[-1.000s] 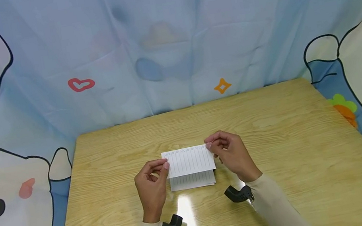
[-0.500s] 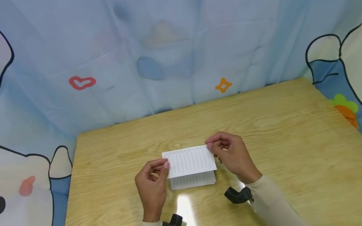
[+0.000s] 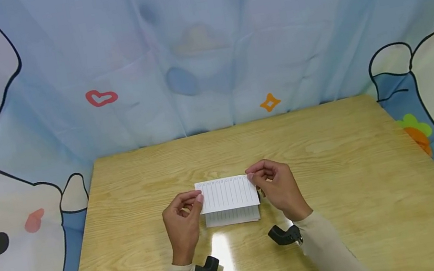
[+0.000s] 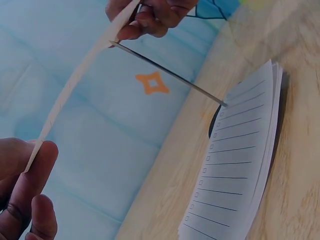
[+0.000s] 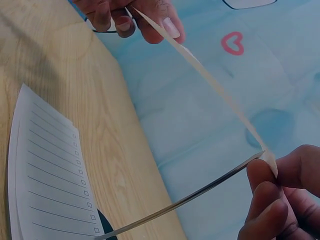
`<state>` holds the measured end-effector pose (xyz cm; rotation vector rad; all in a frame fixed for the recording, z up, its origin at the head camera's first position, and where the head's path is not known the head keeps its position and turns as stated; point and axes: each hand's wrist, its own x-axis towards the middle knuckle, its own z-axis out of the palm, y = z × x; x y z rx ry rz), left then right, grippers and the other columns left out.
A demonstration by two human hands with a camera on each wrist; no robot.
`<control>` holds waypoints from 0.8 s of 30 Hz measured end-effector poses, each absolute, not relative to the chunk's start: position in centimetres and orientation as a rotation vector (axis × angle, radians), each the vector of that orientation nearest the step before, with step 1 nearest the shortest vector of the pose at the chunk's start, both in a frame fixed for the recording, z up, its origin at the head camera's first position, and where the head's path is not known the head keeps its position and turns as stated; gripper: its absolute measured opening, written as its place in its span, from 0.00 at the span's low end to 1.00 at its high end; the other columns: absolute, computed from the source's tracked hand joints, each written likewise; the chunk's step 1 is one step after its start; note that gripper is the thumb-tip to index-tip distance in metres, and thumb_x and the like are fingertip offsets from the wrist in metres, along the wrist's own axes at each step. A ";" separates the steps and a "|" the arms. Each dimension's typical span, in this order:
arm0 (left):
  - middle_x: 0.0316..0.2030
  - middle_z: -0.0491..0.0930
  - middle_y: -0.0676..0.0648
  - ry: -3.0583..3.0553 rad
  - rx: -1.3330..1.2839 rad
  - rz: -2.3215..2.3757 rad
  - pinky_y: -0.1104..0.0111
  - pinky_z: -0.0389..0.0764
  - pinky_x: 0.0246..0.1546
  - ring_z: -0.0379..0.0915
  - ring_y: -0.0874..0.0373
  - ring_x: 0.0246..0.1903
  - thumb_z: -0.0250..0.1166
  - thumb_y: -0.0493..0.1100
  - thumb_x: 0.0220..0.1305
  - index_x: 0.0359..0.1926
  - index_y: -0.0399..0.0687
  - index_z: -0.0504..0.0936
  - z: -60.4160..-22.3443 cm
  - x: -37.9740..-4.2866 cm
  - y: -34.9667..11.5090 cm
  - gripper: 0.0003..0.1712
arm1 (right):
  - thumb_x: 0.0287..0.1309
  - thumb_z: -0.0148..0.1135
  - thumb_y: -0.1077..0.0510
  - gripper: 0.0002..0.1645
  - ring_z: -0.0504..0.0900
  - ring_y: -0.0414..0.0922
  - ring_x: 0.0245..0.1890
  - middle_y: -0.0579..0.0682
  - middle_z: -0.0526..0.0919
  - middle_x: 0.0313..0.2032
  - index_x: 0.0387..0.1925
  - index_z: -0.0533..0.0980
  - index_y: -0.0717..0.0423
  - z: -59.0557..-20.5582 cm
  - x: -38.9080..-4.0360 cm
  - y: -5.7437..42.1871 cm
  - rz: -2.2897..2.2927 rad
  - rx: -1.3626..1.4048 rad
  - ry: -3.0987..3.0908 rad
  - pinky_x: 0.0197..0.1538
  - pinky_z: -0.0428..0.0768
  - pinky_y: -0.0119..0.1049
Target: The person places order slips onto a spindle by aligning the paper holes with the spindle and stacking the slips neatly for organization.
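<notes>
A white lined sheet with small checkboxes (image 3: 227, 194) is held level above the table between both hands. My left hand (image 3: 181, 226) pinches its left edge. At the far right corner, my right hand (image 3: 279, 188) pinches the sheet between thumb and fingers. Below it lies a stack of similar lined sheets (image 4: 232, 160), partly covered in the head view. A thin metal spike (image 4: 167, 73) rises through the stack near one corner. Its tip meets the held sheet beside my right fingers; whether it has pierced the paper, I cannot tell. A dark base (image 4: 214, 122) peeks out under the stack.
The wooden table (image 3: 358, 168) spreads around the hands, with a bright reflection in front. A blue cartoon-printed curtain (image 3: 204, 60) hangs behind and along both sides. Black wrist cameras (image 3: 285, 235) sit on the beige sleeves, close above the tabletop.
Both hands keep their pinch on the sheet and stay almost in place. The head view has shifted slightly, so the curtain appears a little further right.
</notes>
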<state>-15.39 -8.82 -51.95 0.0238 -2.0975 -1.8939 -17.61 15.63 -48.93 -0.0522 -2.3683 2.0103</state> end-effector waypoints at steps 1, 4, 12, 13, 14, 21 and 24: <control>0.31 0.88 0.43 -2.098 0.024 -1.896 0.75 0.71 0.29 0.77 0.61 0.31 0.77 0.38 0.65 0.40 0.48 0.92 -52.1 -15.4 -8.8 0.04 | 0.70 0.67 0.64 0.05 0.77 0.47 0.28 0.56 0.84 0.32 0.44 0.85 0.62 -49.0 -17.6 15.6 2.015 -0.056 -2.366 0.26 0.76 0.31; 0.31 0.88 0.43 -2.101 0.019 -1.897 0.76 0.70 0.29 0.77 0.61 0.30 0.77 0.39 0.65 0.40 0.48 0.92 -52.4 -15.4 -8.7 0.04 | 0.70 0.66 0.64 0.05 0.77 0.49 0.28 0.56 0.84 0.33 0.43 0.85 0.60 -49.0 -17.5 15.6 2.021 -0.062 -2.354 0.26 0.76 0.30; 0.31 0.88 0.44 -2.112 0.019 -1.894 0.75 0.70 0.28 0.76 0.62 0.30 0.77 0.40 0.66 0.41 0.48 0.93 -52.9 -15.3 -8.6 0.04 | 0.69 0.68 0.63 0.04 0.78 0.49 0.28 0.56 0.84 0.32 0.43 0.85 0.59 -49.8 -17.2 15.9 1.994 -0.105 -2.384 0.26 0.79 0.35; 0.31 0.88 0.44 -2.112 0.017 -1.895 0.75 0.69 0.28 0.76 0.62 0.30 0.77 0.40 0.66 0.41 0.48 0.93 -52.9 -15.3 -8.6 0.04 | 0.69 0.68 0.63 0.04 0.78 0.48 0.27 0.56 0.84 0.32 0.43 0.85 0.59 -49.9 -17.2 15.9 1.991 -0.108 -2.387 0.26 0.79 0.35; 0.31 0.88 0.44 -2.111 0.015 -1.896 0.75 0.69 0.28 0.75 0.62 0.29 0.77 0.41 0.66 0.41 0.48 0.93 -52.9 -15.3 -8.6 0.04 | 0.69 0.68 0.63 0.04 0.78 0.47 0.27 0.57 0.84 0.32 0.43 0.85 0.59 -50.0 -17.2 15.9 1.990 -0.109 -2.387 0.26 0.79 0.35; 0.30 0.88 0.45 -2.135 0.040 -1.879 0.75 0.70 0.29 0.76 0.62 0.30 0.77 0.40 0.65 0.39 0.49 0.93 -53.5 -15.3 -8.6 0.03 | 0.70 0.67 0.64 0.04 0.74 0.40 0.24 0.56 0.83 0.32 0.43 0.85 0.58 -50.4 -17.1 15.8 1.988 -0.108 -2.399 0.24 0.74 0.31; 0.29 0.88 0.45 -2.152 0.058 -1.868 0.76 0.70 0.29 0.75 0.62 0.30 0.77 0.40 0.65 0.39 0.49 0.93 -53.9 -15.3 -8.6 0.02 | 0.70 0.67 0.64 0.04 0.73 0.40 0.23 0.55 0.83 0.31 0.43 0.86 0.57 -50.8 -17.1 15.8 1.972 -0.106 -2.419 0.24 0.72 0.30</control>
